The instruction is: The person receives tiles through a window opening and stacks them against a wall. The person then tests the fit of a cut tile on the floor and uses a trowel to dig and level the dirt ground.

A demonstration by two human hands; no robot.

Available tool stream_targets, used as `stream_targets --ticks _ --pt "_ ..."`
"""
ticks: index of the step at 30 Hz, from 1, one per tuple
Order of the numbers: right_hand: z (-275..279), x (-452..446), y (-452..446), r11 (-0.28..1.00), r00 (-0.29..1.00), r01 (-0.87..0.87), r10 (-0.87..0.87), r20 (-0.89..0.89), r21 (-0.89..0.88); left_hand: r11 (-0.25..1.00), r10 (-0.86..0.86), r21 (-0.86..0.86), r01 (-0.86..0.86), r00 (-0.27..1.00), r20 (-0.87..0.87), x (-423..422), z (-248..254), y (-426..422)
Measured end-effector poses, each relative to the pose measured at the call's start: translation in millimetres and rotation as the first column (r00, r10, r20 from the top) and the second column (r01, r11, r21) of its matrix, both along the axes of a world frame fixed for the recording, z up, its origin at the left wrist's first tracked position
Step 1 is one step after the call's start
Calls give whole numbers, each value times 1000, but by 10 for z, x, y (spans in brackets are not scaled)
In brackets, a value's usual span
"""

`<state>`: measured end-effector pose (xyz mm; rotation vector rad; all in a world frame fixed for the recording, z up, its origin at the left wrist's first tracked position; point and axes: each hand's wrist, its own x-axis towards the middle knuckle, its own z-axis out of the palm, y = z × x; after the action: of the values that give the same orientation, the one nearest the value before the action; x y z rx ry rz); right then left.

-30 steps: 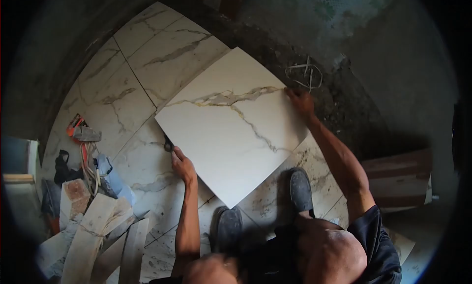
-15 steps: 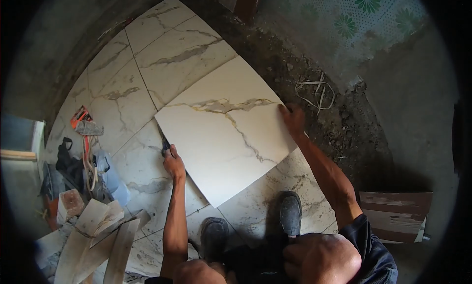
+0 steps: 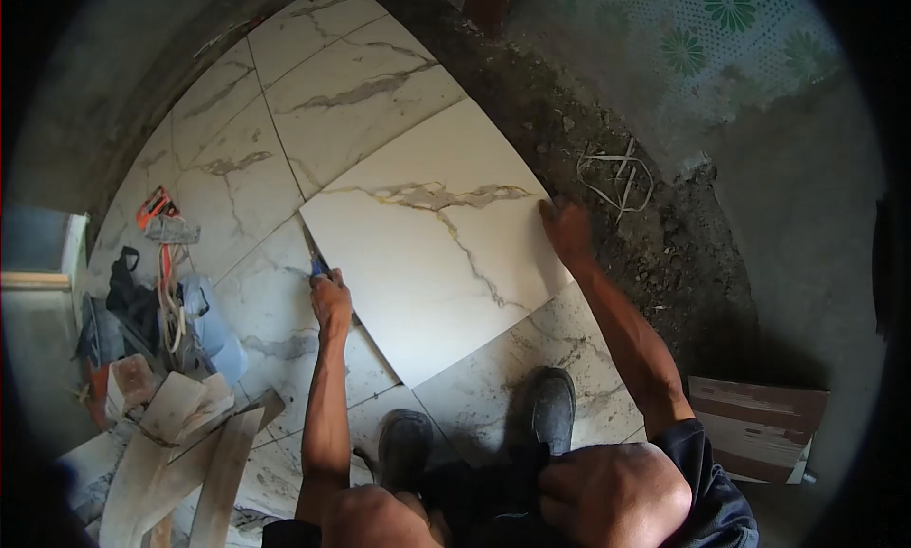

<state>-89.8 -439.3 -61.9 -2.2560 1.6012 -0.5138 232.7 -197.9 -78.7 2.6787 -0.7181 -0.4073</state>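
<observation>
Fingers: our left hand (image 3: 331,299) closes around a blue tool (image 3: 318,264); our right hand (image 3: 569,235) touches the tile (image 3: 399,263) at its right edge, grip unclear.
Tile: between our hands, beside laid tiles (image 3: 346,116).
Soil (image 3: 664,249): beyond the right edge.
Risk: if our right hand slips, we could drop the tile, chipping a corner or pinching fingers.

No text legible; seemingly none.
</observation>
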Motion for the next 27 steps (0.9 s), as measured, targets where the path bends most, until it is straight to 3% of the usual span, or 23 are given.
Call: stream_targets --ticks 3,5,7,9,11,17,21,23,25,27 --pt "109 40 50 997 997 72 -71 -20 40 985 -70 157 74 997 -32 7 82 -61" --pt "-117 -50 -7 993 995 80 -74 -67 89 957 -249 180 226 962 115 -3 92 -77" --pt "-163 -19 -66 989 994 62 -48 -101 137 941 -234 262 212 971 56 -39 241 -145" --pt "90 -25 -23 983 998 60 -61 3 174 951 -112 284 121 993 -47 -92 386 -186" --pt "115 -35 -82 976 999 43 -41 -12 212 962 -121 250 112 992 20 -214 498 -134" --pt "70 -23 -120 953 974 94 -28 -225 289 974 61 -174 -145 909 -413 -935 450 545" --pt "120 12 -100 920 947 157 -38 -318 359 986 107 -76 -149 912 -396 -1108 324 604" --pt "117 50 -26 917 928 214 -83 -362 336 946 272 -55 -320 873 -404 -1120 134 569" --pt "102 66 -38 918 911 251 -116 -396 308 939 314 2 -345 851 -421 -1151 236 403" --pt "71 106 -80 912 908 260 -119 -403 317 861 487 40 -506 800 -351 -1205 257 305"
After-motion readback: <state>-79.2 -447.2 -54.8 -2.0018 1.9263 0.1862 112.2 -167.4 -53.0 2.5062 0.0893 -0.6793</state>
